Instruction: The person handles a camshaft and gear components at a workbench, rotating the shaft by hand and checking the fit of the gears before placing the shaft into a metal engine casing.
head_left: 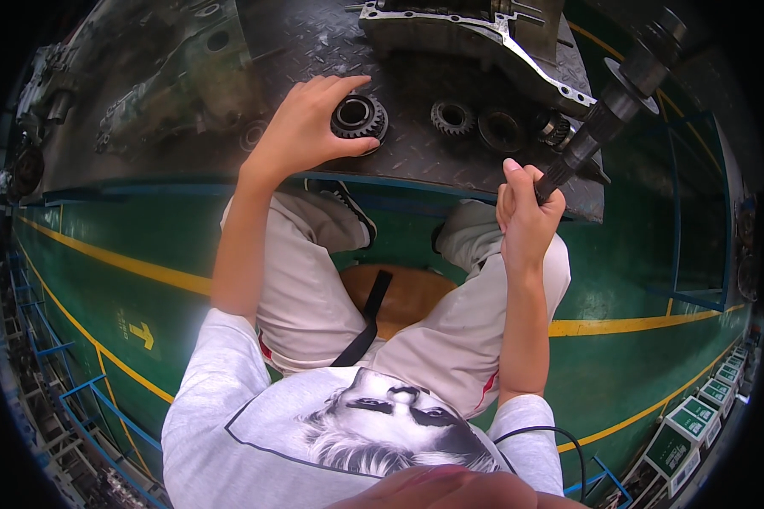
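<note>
In the head view, the left hand (307, 129) curves wide, thumb and fingers spread around one toothed gear (367, 128) on the metal table (420, 159). The right hand (530, 210) grips one stepped shaft (604, 120) by its lower end, tilted. Rightward of that gear lie two smaller gears (452, 130), one dark ring (501, 131) between them; beyond stands one casing (441, 36).
</note>
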A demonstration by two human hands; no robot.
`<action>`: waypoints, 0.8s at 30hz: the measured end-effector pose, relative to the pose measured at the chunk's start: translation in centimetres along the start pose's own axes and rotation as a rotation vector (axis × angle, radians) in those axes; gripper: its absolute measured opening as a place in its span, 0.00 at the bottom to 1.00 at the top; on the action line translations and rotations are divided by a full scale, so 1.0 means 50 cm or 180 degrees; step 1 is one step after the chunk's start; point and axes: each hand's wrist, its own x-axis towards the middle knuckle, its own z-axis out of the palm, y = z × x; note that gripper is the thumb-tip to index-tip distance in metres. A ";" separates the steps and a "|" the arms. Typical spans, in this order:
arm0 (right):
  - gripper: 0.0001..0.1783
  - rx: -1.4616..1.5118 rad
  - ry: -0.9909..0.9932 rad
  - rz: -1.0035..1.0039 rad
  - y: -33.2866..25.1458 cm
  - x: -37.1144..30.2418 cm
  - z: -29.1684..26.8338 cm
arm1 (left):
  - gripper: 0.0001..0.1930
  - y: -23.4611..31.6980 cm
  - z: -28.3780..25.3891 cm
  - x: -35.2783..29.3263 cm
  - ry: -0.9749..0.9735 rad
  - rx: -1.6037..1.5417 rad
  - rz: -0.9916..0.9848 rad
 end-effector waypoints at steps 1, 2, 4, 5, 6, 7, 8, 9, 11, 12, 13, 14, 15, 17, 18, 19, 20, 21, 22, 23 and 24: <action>0.26 0.0001 0.0010 0.0008 0.000 -0.001 0.000 | 0.36 0.003 -0.001 0.002 0.0035 0.0045 0.0043; 0.26 0.0003 0.0013 0.0006 -0.001 -0.001 -0.001 | 0.35 0.005 -0.002 0.004 0.0070 0.0091 0.0088; 0.26 -0.0010 0.0035 0.0068 -0.001 -0.001 0.001 | 0.35 0.004 -0.003 0.003 0.0017 0.0063 0.0012; 0.26 -0.0011 0.0037 0.0075 0.000 -0.002 0.001 | 0.35 0.004 -0.002 0.003 -0.0032 0.0038 -0.0059; 0.26 -0.0024 0.0042 0.0074 -0.001 -0.002 0.002 | 0.35 0.005 -0.003 0.002 -0.0031 0.0042 -0.0057; 0.26 -0.0037 0.0047 0.0074 -0.002 -0.002 0.002 | 0.36 0.007 -0.002 0.001 0.0007 -0.0015 -0.0109; 0.26 -0.0034 0.0047 0.0072 -0.002 -0.003 0.001 | 0.37 0.008 -0.002 0.000 0.0045 -0.0072 -0.0163; 0.25 -0.0021 0.0036 0.0070 -0.002 -0.003 0.000 | 0.37 0.009 -0.002 0.001 0.0046 -0.0071 -0.0159; 0.25 -0.0007 0.0028 0.0067 -0.003 -0.003 -0.001 | 0.38 0.010 -0.003 0.000 0.0133 -0.0023 -0.0265; 0.25 -0.0013 0.0029 0.0093 -0.004 -0.003 0.000 | 0.38 0.011 -0.005 0.000 0.0131 -0.0020 -0.0263; 0.25 -0.0019 0.0030 0.0119 -0.005 -0.003 0.001 | 0.39 0.012 -0.008 0.001 0.0146 -0.0023 -0.0299; 0.25 -0.0018 0.0032 0.0120 -0.004 -0.003 0.001 | 0.39 0.012 -0.010 0.001 0.0160 -0.0026 -0.0335; 0.25 -0.0031 0.0040 0.0122 -0.004 -0.002 0.002 | 0.39 0.012 -0.010 0.002 0.0159 -0.0026 -0.0335; 0.26 -0.0045 0.0047 0.0127 -0.004 -0.002 0.002 | 0.40 0.012 -0.010 0.003 0.0198 -0.0116 -0.0262; 0.26 -0.0028 0.0058 0.0148 -0.005 -0.002 0.003 | 0.40 0.013 -0.009 0.003 0.0197 -0.0117 -0.0263; 0.26 -0.0011 0.0069 0.0169 -0.005 -0.002 0.003 | 0.40 0.014 -0.009 0.003 0.0145 -0.0065 -0.0282; 0.26 -0.0013 0.0068 0.0171 -0.004 -0.001 0.003 | 0.40 0.015 -0.008 0.003 0.0092 -0.0012 -0.0301; 0.26 -0.0016 0.0056 0.0143 -0.003 -0.001 0.002 | 0.40 0.015 -0.008 0.004 0.0091 -0.0012 -0.0303; 0.26 -0.0018 0.0045 0.0115 -0.002 -0.001 0.002 | 0.39 0.014 -0.007 0.004 0.0066 0.0007 -0.0266; 0.26 -0.0018 0.0044 0.0117 -0.002 -0.001 0.002 | 0.39 0.013 -0.007 0.004 0.0041 0.0025 -0.0228; 0.26 -0.0011 0.0040 0.0119 -0.002 -0.001 0.002 | 0.39 0.013 -0.006 0.004 0.0040 0.0024 -0.0229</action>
